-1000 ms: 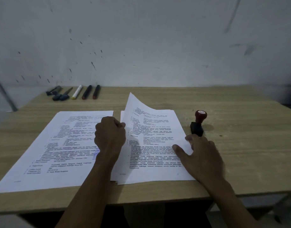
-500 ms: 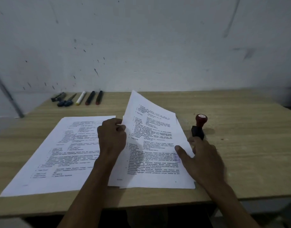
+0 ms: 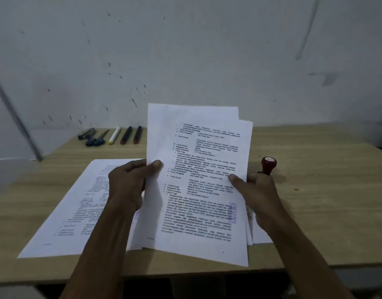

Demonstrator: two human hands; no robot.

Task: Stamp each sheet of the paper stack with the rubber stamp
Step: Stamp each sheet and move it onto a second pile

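Observation:
Both hands hold a bundle of printed sheets (image 3: 198, 169) raised off the wooden table, tilted towards me. My left hand (image 3: 129, 182) grips the bundle's left edge, thumb on the front. My right hand (image 3: 257, 193) grips the right edge, thumb on the printed face. A faint purple stamp mark shows near the front sheet's lower right. Another printed sheet (image 3: 77, 203) lies flat on the table to the left. The rubber stamp (image 3: 268, 165), red knob on a dark body, stands upright just behind my right hand, untouched.
Several markers and pens (image 3: 112, 137) lie in a row at the table's (image 3: 326, 186) back left, near the grey wall. The table's front edge runs just below the held sheets. A metal bar leans at the far left.
The sheets that lay on the table under both hands have been lifted as a bundle and tilted up. My right hand went from pressing the page flat to gripping its edge.

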